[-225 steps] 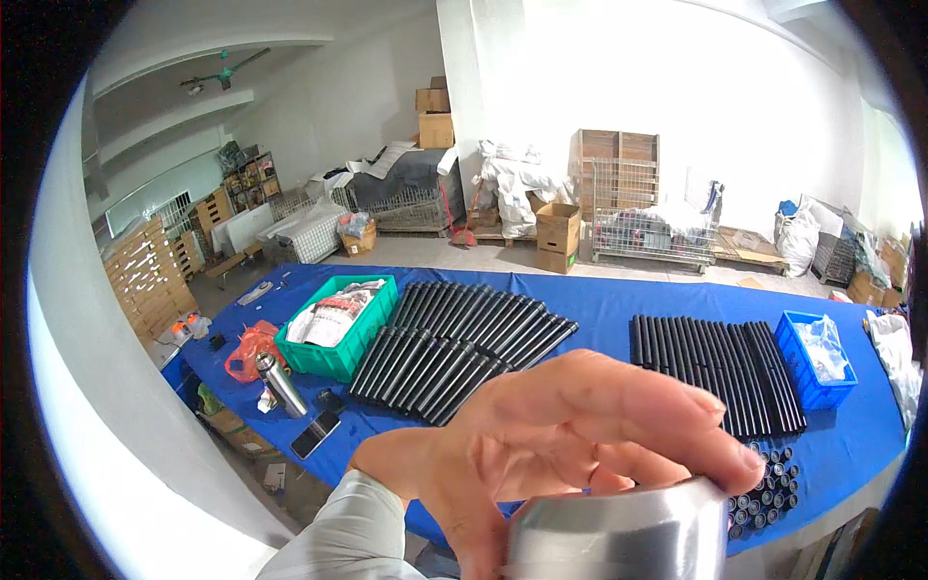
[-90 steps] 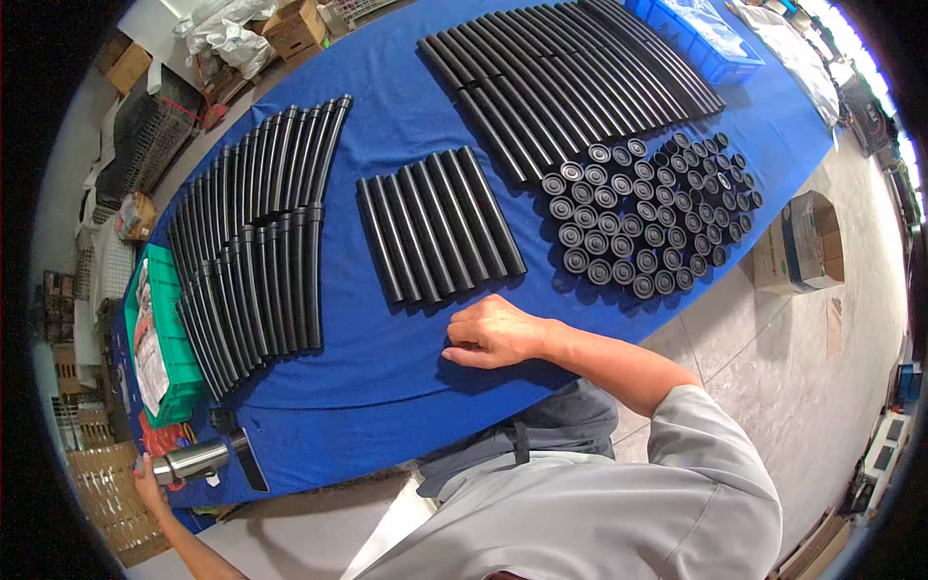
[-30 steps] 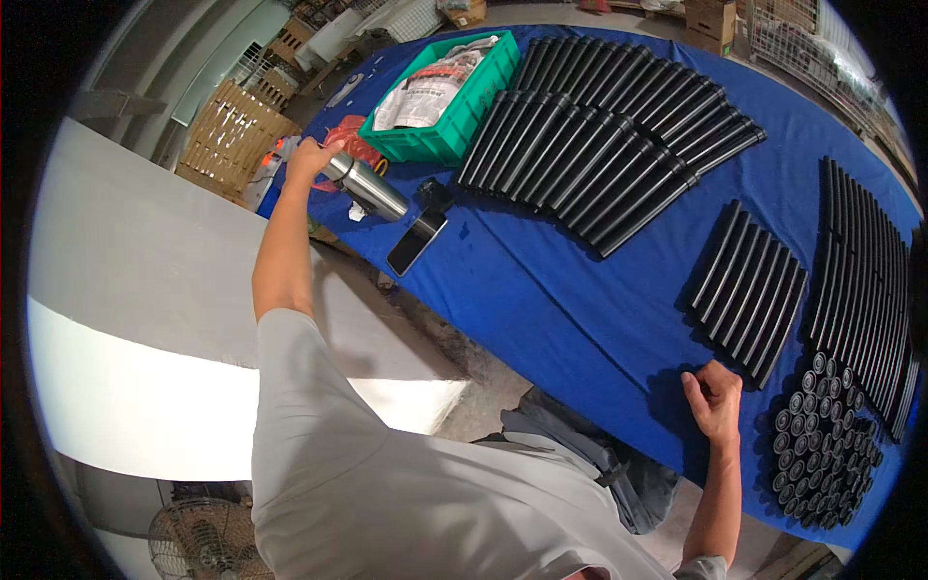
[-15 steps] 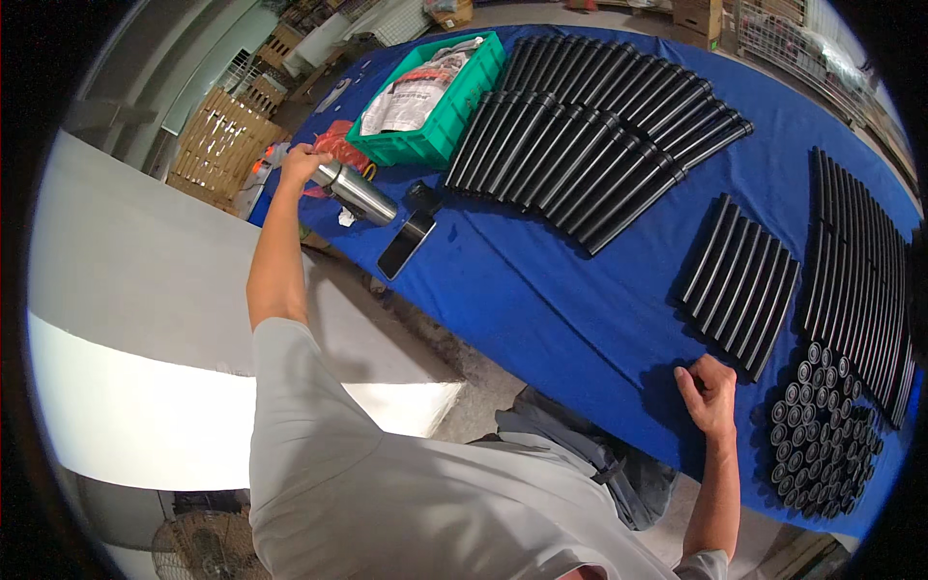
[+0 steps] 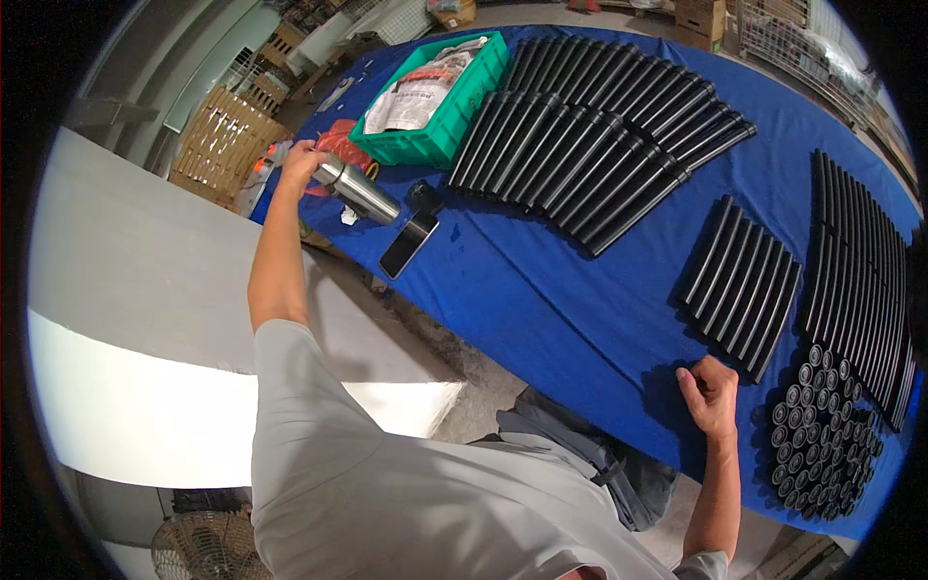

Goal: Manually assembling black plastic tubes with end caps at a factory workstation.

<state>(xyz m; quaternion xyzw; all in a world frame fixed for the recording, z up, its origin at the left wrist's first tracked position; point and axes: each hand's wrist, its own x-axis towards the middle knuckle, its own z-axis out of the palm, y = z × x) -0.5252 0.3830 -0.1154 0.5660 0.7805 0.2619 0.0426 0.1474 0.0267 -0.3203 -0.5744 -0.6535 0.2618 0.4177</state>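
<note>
At the table's left end, my left hand (image 5: 301, 164) is closed round the top of a steel vacuum flask (image 5: 362, 191), which is tilted with its base toward the right. A black phone (image 5: 408, 246) and a small black round cap (image 5: 422, 196) are beside the flask's base. My right hand (image 5: 712, 397) rests as a loose fist on the blue cloth near the front edge, with no object showing in it. Just beyond it, a short row of black tubes (image 5: 739, 280) lies side by side.
A green crate (image 5: 422, 143) holding newspaper stands at the back left, beside a red plastic bag (image 5: 340, 145). Rows of black capped tubes (image 5: 580, 135) cover the far middle. More black tubes (image 5: 855, 280) and a cluster of round black parts (image 5: 822, 435) are at the right.
</note>
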